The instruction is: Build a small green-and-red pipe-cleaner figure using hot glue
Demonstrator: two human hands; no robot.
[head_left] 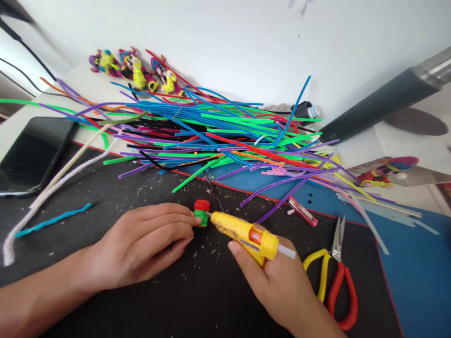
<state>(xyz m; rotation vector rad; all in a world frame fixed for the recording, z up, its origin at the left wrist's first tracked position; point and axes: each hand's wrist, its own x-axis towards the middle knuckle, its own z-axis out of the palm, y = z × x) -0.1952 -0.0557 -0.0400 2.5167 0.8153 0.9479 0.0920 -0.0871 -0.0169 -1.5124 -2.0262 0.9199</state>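
My right hand (pixel 271 277) is wrapped round a yellow hot glue gun (pixel 243 231), with a whitish glue stick (pixel 286 251) jutting from its back end. The nozzle points left and meets, or nearly meets, a small red and green piece (pixel 201 217) that looks wound from pipe cleaners. My left hand (pixel 141 239) steadies that piece against the black mat (pixel 169 300), fingertips closed at its left side. The thumb is partly tucked under the fingers.
Behind my hands lies a wide heap of coloured pipe cleaners (pixel 225 126). Scissors (pixel 340 272) with red and yellow handles rest at the right. A phone (pixel 35 150) sits at the left, near a blue twisted length (pixel 54 219). Several small pipe-cleaner figures (pixel 137 70) stand against the wall.
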